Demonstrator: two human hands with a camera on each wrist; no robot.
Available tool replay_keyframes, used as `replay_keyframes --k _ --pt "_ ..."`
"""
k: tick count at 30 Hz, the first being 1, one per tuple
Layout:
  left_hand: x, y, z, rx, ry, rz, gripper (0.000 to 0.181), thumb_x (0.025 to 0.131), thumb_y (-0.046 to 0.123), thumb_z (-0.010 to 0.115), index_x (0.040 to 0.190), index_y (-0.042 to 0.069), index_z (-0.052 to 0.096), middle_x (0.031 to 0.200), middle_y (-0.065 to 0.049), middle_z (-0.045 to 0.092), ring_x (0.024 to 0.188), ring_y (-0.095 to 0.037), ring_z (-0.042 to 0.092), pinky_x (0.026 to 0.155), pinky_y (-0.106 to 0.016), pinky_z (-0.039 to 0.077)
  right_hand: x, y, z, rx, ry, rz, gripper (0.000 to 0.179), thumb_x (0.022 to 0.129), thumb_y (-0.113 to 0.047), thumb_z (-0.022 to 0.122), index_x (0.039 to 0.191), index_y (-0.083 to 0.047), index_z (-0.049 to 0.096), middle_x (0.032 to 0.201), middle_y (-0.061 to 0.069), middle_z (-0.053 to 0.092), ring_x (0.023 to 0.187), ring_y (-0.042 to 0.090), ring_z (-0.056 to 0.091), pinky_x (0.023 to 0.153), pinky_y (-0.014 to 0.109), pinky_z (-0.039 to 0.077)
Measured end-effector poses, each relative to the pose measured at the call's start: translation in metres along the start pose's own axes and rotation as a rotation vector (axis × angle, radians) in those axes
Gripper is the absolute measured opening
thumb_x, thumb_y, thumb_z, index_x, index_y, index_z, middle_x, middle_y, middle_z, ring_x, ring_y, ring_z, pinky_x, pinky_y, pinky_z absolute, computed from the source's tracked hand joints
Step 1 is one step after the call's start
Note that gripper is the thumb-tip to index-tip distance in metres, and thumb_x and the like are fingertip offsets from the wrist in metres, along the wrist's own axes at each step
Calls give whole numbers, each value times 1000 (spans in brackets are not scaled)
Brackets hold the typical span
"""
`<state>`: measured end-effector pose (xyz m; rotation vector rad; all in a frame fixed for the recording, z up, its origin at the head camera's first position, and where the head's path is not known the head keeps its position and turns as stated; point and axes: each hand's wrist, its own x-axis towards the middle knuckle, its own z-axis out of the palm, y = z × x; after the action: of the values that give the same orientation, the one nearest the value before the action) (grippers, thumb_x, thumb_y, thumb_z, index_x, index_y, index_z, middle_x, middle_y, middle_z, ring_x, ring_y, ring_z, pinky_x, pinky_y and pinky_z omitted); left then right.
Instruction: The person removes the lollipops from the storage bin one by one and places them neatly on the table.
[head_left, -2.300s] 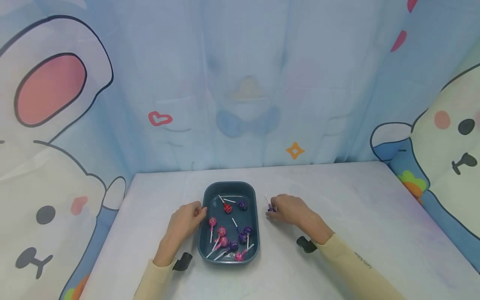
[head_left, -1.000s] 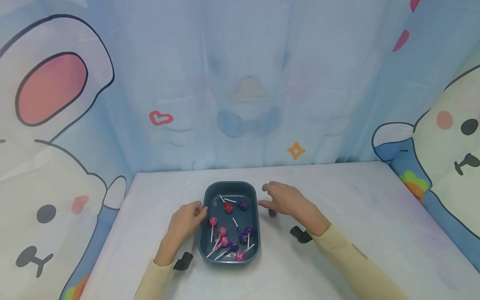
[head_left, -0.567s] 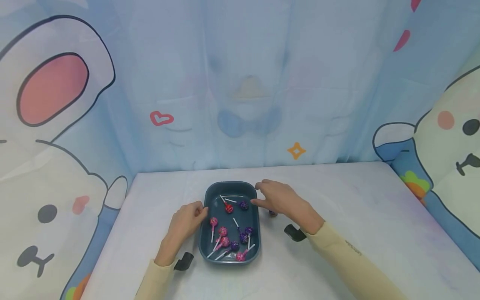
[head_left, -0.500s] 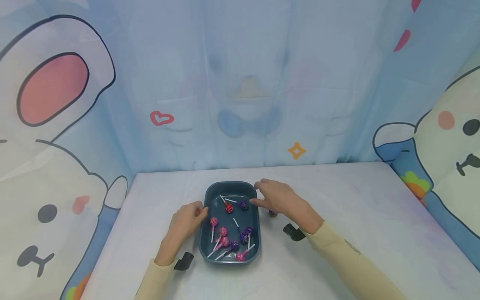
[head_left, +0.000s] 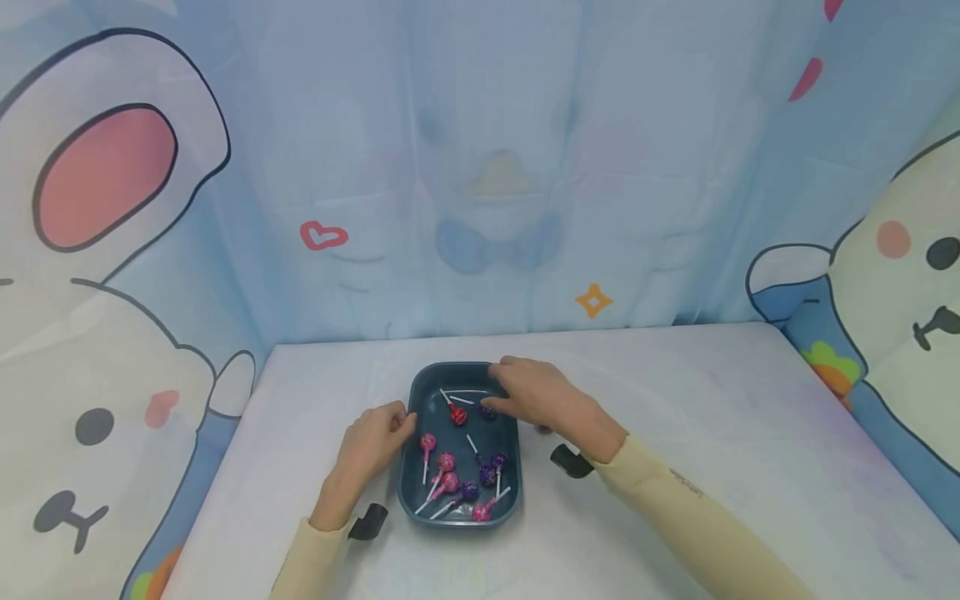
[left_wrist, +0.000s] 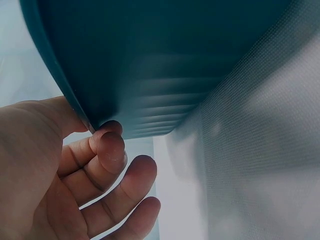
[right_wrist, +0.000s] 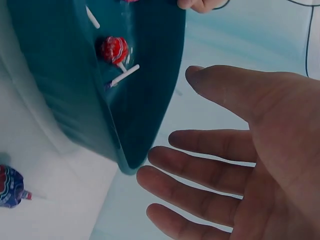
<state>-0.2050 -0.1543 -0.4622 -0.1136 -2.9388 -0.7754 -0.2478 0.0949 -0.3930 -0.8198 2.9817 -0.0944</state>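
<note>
A dark teal tray (head_left: 459, 372) stands on the table with several lollipops in it. Among them are a red lollipop (head_left: 458, 416), purple ones such as the lollipop (head_left: 468, 492) and pink ones such as the lollipop (head_left: 427, 443). My left hand (head_left: 371, 442) pinches the tray's left rim between thumb and forefinger, as the left wrist view shows. Over the far right corner of the tray is my right hand (head_left: 536, 392). In the right wrist view its fingers (right_wrist: 195, 195) are spread with nothing between them. Another lollipop (right_wrist: 9, 186), dark-wrapped, lies outside the tray, mostly hidden by the right arm in the head view.
A white cloth covers the table (head_left: 660, 400). Behind it hangs a light blue curtain (head_left: 637, 167) with printed cartoon animals. A black wrist strap (head_left: 572, 461) sits below the right wrist, and a similar strap (head_left: 368, 522) below the left.
My right hand has let go of the lollipop on the table, opened its fingers and moved left over the tray's far right corner. The left hand and tray have stayed put.
</note>
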Motion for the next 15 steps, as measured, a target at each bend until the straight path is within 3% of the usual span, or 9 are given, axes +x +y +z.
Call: replay_keyframes --k 15 --pt "0 1 0 1 -7 -10 27 88 36 55 70 17 51 52 5 45 49 -11 41 46 -26 31 20 -27 21 -82 -10 -155 41 83 -44 61 110 -12 63 93 1 64 80 13 60 71 33 51"
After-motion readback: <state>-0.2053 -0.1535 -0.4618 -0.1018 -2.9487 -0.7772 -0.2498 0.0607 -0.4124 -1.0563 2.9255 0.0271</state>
